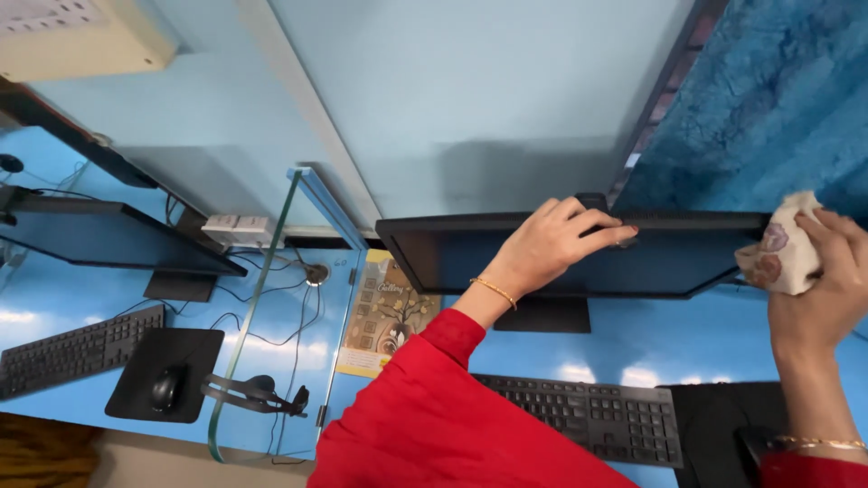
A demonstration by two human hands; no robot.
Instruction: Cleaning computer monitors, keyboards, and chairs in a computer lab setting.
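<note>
Left hand (553, 242): bare, with a thin gold bangle (493, 291) at the wrist; behind it a loose, wide sleeve (434, 416) of plain bright red cloth, folds running down to the lower edge of view. Right hand (827, 280): bare, wrist carrying what looks like a pair of thin gold bangles (818, 443), though the corner of the view cuts them short. A small patch of the same red cloth (809, 470) shows just below those.

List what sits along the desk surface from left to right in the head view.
Left keyboard → mouse on its pad → headset → glass divider → yellow calendar card → right keyboard.
</note>
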